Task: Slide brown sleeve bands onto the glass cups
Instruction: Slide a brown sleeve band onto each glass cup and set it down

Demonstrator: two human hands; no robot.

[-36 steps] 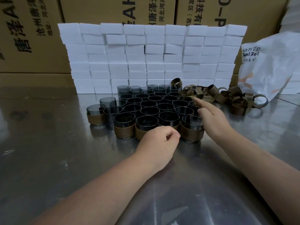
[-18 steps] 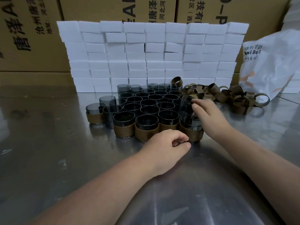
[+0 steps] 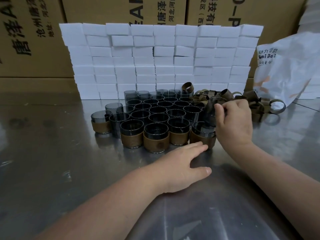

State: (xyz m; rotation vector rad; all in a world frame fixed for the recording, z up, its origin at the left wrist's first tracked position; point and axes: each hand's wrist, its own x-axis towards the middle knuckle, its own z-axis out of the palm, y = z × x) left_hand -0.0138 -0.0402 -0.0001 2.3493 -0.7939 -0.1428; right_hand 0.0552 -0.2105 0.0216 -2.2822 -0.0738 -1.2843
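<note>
Head view: my right hand (image 3: 232, 122) gripped bare glass cup (image 3: 209, 112), fingers curled round it. Cup tilted off upright, raised over front-right banded cup (image 3: 201, 138) of cluster at table (image 3: 52, 170) middle. My left hand (image 3: 183, 166) lay flat, fingers straight, holding nothing, fingertips just beside that banded cup. Loose sleeve bands (image 3: 256, 108) heaped just beyond right hand, toward table's far right edge. Right hand much nearer to them. Band pick looked next.

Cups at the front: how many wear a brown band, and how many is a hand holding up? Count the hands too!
Banded cups: 5
Held-up cup, gripped by the right hand: 1
Hands, counting the left hand: 2
Total: 8
</note>
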